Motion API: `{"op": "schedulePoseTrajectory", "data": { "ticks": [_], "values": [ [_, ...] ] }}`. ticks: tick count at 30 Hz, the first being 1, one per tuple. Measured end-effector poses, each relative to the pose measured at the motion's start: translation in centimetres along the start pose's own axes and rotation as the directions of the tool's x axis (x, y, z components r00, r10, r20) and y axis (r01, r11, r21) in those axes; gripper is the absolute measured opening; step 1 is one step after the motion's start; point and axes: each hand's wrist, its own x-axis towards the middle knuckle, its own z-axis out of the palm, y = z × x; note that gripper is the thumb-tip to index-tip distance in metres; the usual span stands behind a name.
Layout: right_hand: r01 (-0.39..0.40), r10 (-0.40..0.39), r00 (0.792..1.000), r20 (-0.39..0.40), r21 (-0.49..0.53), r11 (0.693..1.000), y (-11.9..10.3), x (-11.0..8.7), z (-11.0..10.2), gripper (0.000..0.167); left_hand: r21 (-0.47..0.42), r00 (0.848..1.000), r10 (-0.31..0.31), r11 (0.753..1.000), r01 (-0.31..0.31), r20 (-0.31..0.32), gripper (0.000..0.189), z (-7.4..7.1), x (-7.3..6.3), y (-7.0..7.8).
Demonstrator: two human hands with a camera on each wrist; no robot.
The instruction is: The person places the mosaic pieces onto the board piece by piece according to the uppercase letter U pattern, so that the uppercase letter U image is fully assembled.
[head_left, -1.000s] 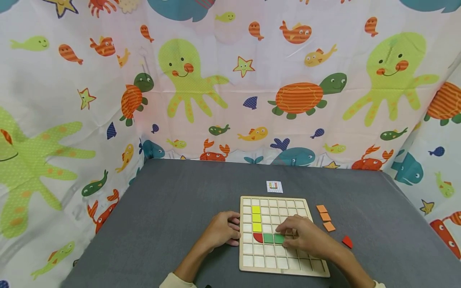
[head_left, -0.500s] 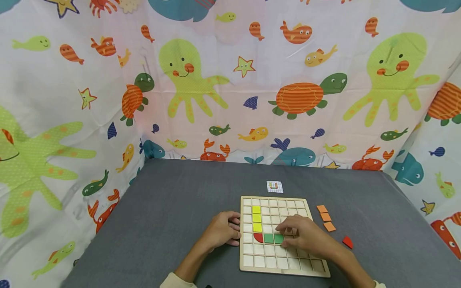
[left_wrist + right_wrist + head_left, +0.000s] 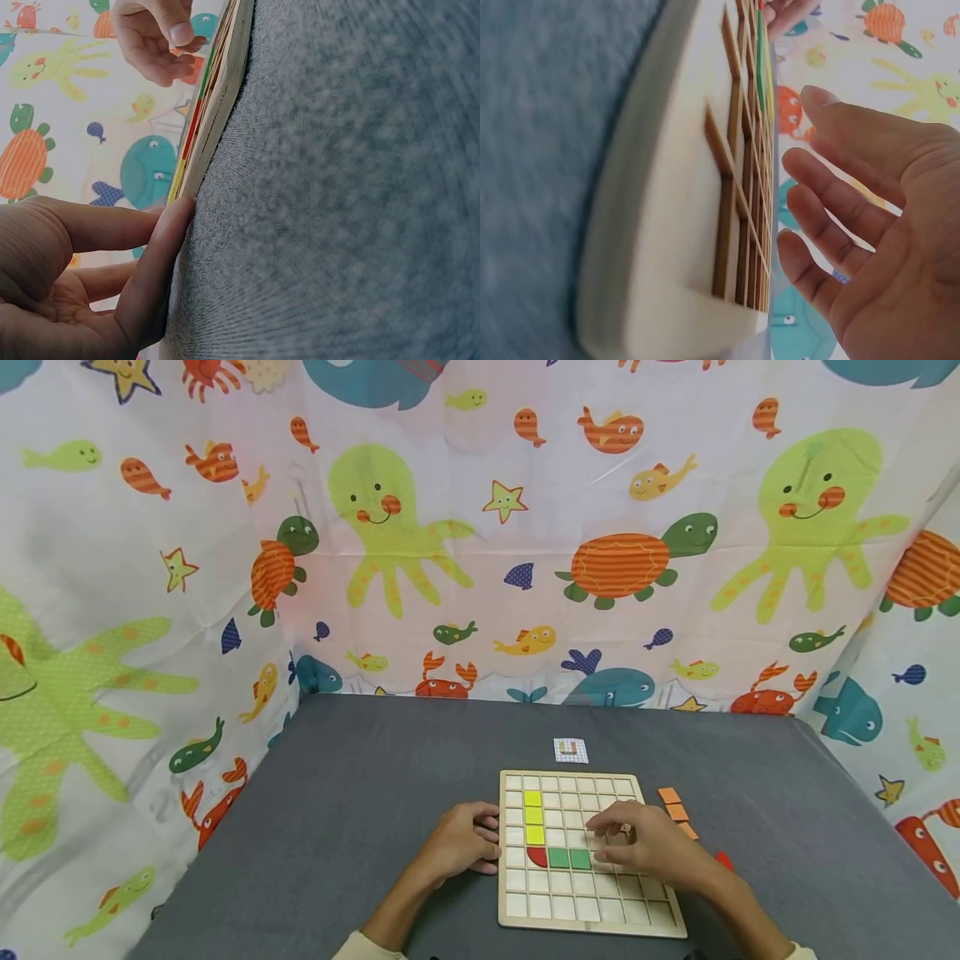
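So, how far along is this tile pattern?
Done: three yellow square tiles, a rounded red tile and two green square tiles form an L in the pale wooden grid board.
In hand: no tile; left hand touches the board's edge, right hand hovers over it.
Remaining, probably: three orange square tiles and a partly hidden red piece alongside, since the white gridded card shows a U.

No lettering is readable beyond a U-like figure (image 3: pixel 569 752) on the gridded card (image 3: pixel 572 759).
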Motion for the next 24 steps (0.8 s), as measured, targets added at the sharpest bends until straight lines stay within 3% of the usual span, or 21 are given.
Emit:
{"op": "schedulePoseTrajectory", "data": {
  "ticks": [5,11,20,24],
  "values": [
    [-0.028,0.028,0.999,-0.025,0.025,0.999,0.5,-0.5,-1.0,0.037,0.001,1.0,-0.003,1.0,0.003,0.0,0.062,0.0,0.0,-0.1],
    [-0.031,0.029,0.998,-0.064,-0.023,0.999,1.5,-1.5,-2.1,0.038,0.006,1.0,-0.001,1.0,0.001,-0.004,0.062,0.0,0.0,0.1],
    [-0.179,0.172,0.98,-0.102,-0.058,0.982,3.0,-3.8,-3.9,0.047,0.013,1.0,0.001,1.0,-0.001,0.0,0.061,0.0,-0.1,0.1],
    [-0.188,0.178,0.976,-0.122,-0.072,0.98,3.8,-4.9,-4.7,0.049,0.008,1.0,0.003,1.0,-0.003,0.001,0.061,0.0,-0.1,0.1]
  ]
}}
